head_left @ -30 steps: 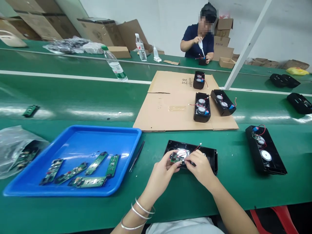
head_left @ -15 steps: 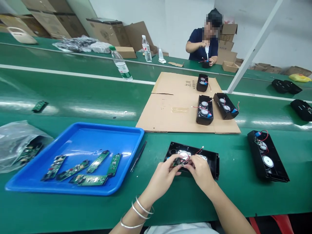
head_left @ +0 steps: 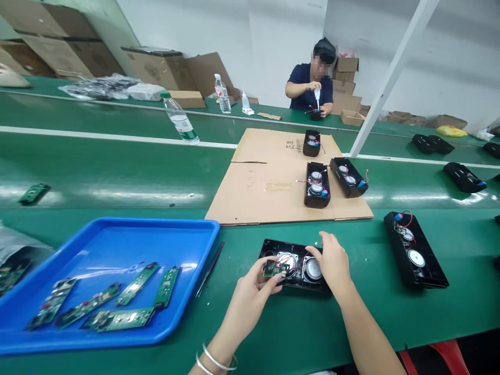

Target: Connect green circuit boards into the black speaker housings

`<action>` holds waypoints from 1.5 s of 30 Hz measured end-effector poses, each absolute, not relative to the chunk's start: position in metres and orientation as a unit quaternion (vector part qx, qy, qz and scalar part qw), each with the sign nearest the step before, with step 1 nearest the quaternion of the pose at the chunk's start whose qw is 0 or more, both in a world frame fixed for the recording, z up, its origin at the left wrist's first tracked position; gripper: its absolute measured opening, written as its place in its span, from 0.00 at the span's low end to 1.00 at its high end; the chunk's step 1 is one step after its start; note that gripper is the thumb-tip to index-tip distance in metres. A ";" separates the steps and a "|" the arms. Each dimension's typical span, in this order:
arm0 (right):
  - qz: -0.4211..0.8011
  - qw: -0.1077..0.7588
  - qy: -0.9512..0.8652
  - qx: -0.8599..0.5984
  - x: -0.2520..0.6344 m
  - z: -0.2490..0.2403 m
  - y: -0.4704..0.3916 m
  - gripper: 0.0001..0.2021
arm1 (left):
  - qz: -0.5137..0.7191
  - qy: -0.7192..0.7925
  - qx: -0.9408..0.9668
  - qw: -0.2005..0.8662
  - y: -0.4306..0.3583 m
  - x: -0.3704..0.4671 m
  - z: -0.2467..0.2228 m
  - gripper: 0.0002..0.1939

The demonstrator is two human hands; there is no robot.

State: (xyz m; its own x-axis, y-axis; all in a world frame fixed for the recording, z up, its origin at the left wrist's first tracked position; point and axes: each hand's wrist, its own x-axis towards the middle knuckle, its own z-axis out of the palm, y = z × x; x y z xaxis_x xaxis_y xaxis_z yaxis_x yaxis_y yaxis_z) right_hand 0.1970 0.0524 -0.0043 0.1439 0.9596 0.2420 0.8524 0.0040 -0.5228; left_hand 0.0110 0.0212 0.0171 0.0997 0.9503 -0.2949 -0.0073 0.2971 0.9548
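My left hand (head_left: 250, 291) grips a small green circuit board (head_left: 273, 268) between thumb and fingers, above the left part of a black speaker housing (head_left: 269, 247). Two round speakers are set in this housing; the right speaker (head_left: 312, 269) shows plainly, while the left speaker (head_left: 287, 260) is partly behind the board and thin wires. Over the housing's right end is my right hand (head_left: 334, 263), thumb and forefinger apart. A small white plug (head_left: 315, 244) on a thin wire lies between those fingertips, with no clear grip on it.
Left stands a blue tray (head_left: 156, 225) with several circuit boards; tweezers (head_left: 211, 268) lie beside it. Cardboard (head_left: 250, 192) ahead carries three speaker housings. Another housing (head_left: 416, 250) is at right. A co-worker (head_left: 310, 83) sits opposite, holding a white bottle. A slanted post (head_left: 394, 78) rises at right.
My right hand has left the circuit board and moved right and up to the loose plug. The left hand still holds the board. The camera view has shifted a little.
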 end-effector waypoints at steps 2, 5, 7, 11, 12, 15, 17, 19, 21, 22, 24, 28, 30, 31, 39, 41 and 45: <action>0.130 0.289 -0.660 -0.681 0.200 -0.004 0.056 0.02 | 0.406 0.543 0.433 0.594 0.021 0.014 0.017 0.19; 0.178 0.314 -0.682 -0.636 0.194 -0.004 0.053 0.06 | 0.425 0.552 0.422 0.580 0.023 0.019 0.016 0.20; 0.251 0.336 -0.665 -0.618 0.186 -0.004 0.046 0.08 | 0.434 0.554 0.419 0.574 0.024 0.021 0.014 0.20; 0.387 0.397 -0.592 -0.585 0.177 -0.005 0.035 0.06 | 0.442 0.553 0.428 0.561 0.025 0.024 0.010 0.19; 0.379 0.407 -0.595 -0.579 0.178 -0.005 0.034 0.05 | 0.443 0.556 0.432 0.555 0.025 0.024 0.009 0.19; 0.342 0.435 -0.622 -0.555 0.187 -0.005 0.035 0.08 | 0.439 0.572 0.446 0.530 0.027 0.024 0.008 0.19; 0.350 0.449 -0.601 -0.561 0.196 -0.005 0.035 0.09 | 0.436 0.583 0.453 0.514 0.028 0.024 0.007 0.19; 0.382 0.444 -0.556 -0.590 0.203 -0.005 0.035 0.08 | 0.436 0.585 0.454 0.511 0.029 0.024 0.005 0.19; 0.402 0.425 -0.543 -0.603 0.205 -0.005 0.033 0.05 | 0.435 0.582 0.452 0.518 0.029 0.026 0.005 0.19; 0.401 0.411 -0.565 -0.593 0.204 -0.004 0.032 0.03 | 0.434 0.579 0.452 0.521 0.030 0.026 0.005 0.19; 0.376 0.376 -0.647 -0.547 0.198 -0.003 0.029 0.04 | 0.431 0.576 0.456 0.525 0.029 0.028 0.005 0.18; 0.272 0.318 -0.772 -0.477 0.183 -0.005 0.026 0.11 | 0.423 0.569 0.468 0.527 0.029 0.028 0.006 0.17; 0.209 0.312 -0.783 -0.496 0.178 -0.006 0.025 0.12 | 0.419 0.565 0.471 0.532 0.029 0.027 0.006 0.17; 0.178 0.308 -0.785 -0.508 0.176 -0.007 0.025 0.12 | 0.418 0.562 0.472 0.536 0.029 0.027 0.006 0.17; 0.037 0.240 -0.827 -0.507 0.170 -0.007 0.027 0.12 | 0.415 0.552 0.456 0.562 0.030 0.027 0.007 0.17; 0.021 0.221 -0.837 -0.501 0.169 -0.007 0.028 0.12 | 0.415 0.548 0.460 0.562 0.030 0.027 0.007 0.16; -0.002 0.180 -0.841 -0.511 0.167 -0.007 0.029 0.10 | 0.413 0.536 0.515 0.526 0.028 0.026 0.004 0.12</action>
